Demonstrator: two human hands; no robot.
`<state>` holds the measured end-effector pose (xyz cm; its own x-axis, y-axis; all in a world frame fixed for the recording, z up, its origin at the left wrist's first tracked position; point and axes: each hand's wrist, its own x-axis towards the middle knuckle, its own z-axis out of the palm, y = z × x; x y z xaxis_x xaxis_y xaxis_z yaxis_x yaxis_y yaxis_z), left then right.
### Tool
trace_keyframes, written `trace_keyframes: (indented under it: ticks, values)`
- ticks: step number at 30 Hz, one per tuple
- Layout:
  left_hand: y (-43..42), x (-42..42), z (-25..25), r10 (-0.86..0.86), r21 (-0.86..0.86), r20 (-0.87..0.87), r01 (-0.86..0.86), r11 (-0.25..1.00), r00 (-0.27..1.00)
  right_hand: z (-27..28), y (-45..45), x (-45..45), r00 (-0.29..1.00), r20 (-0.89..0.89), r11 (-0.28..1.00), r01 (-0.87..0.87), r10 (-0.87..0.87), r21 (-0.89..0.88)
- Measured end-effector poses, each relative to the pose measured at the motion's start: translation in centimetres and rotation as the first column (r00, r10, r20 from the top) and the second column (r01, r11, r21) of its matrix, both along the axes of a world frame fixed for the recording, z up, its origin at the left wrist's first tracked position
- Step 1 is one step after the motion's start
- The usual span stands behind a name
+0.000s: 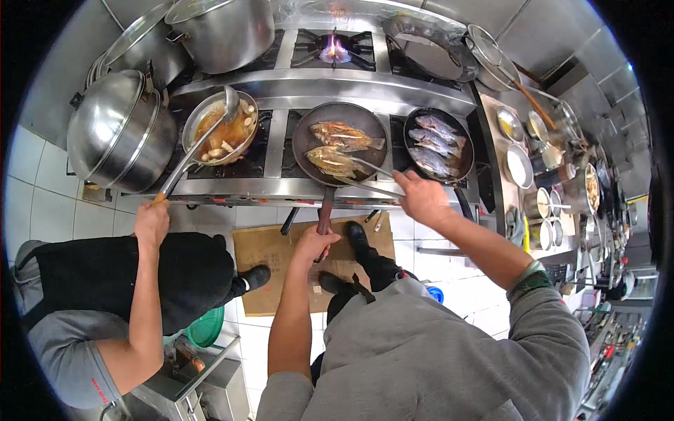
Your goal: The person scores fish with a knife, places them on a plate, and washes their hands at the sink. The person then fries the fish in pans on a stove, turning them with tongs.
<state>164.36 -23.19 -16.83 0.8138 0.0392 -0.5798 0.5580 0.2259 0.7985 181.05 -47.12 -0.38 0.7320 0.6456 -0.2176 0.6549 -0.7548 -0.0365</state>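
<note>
My left hand (pixel 316 244) is closed round the handle of a frying pan (pixel 317 116) on the middle front burner. Two browned fish (pixel 344 136) lie side by side in that pan. From the right, my right hand (pixel 423 199) grips a pair of metal tongs (pixel 375 188), whose tips reach the nearer fish at the pan's right side. A second black pan (pixel 467 133) holds several silvery fish (pixel 435 144) on the burner to the right, just beyond my right hand.
At my left a co-worker's hand (pixel 151 223) holds a ladle (pixel 184 165) over a pan of brown broth (pixel 228 133). Large steel pots (pixel 225 35) stand behind it. A flame (pixel 335 50) burns on a back burner. Bowls (pixel 518 166) line the right counter; cardboard (pixel 270 295) covers the floor.
</note>
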Motion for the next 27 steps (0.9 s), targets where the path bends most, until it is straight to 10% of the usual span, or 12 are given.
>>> trace_keyframes:
  ticks: [27]
  values:
    - [-0.2, -0.7, -0.3, 0.026, 0.078, -0.06, -0.021, 0.997, 0.998, 0.4, -1.7, 8.5, 0.998, -0.057, 0.999, 0.018, -0.016, 0.039]
